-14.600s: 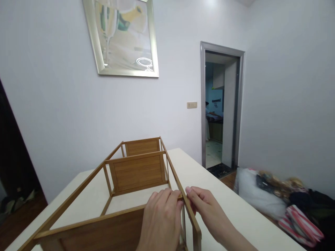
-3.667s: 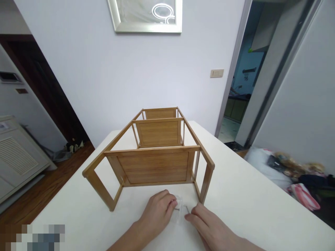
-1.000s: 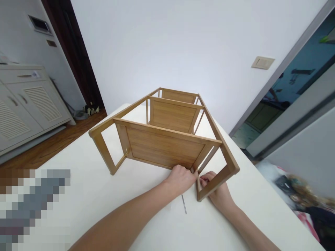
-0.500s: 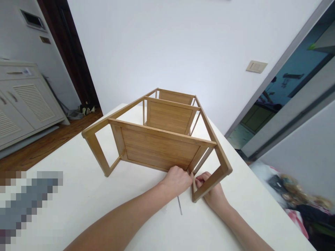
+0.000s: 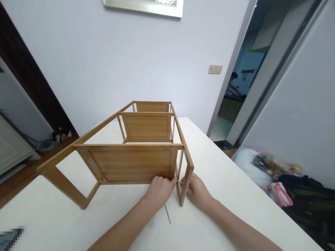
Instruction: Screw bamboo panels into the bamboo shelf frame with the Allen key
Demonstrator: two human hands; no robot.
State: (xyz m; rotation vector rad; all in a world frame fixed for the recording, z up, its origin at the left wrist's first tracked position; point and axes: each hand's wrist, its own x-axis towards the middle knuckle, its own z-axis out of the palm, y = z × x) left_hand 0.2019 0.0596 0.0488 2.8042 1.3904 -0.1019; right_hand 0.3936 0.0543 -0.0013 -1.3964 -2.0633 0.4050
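Observation:
A wooden shelf rack (image 5: 131,164) lies on its side with its open end toward me. My left hand (image 5: 160,190) is closed at the lower right corner of the nearest shelf panel, its thumb and fingers against the joint with the frame. Just outside the right-hand frame, my right hand (image 5: 197,191) has its fingers bent in toward the same joint. The frame post hides its fingertips, and I cannot make out what they hold. A thin metal hex key (image 5: 168,214) lies on the table under my left wrist, beside a barely visible clear plastic piece.
The white table (image 5: 209,174) carries the rack and meets the wall behind. A blurred dark object (image 5: 10,237) is at the lower left. Right of the table are piled bags and clothes (image 5: 280,188). Through a doorway, a person (image 5: 232,83) stands in another room.
Some seconds ago the hex key was in my right hand by a small plastic bag; now it lies on the table. Both hands have moved to the rack's lower right joint and stayed there.

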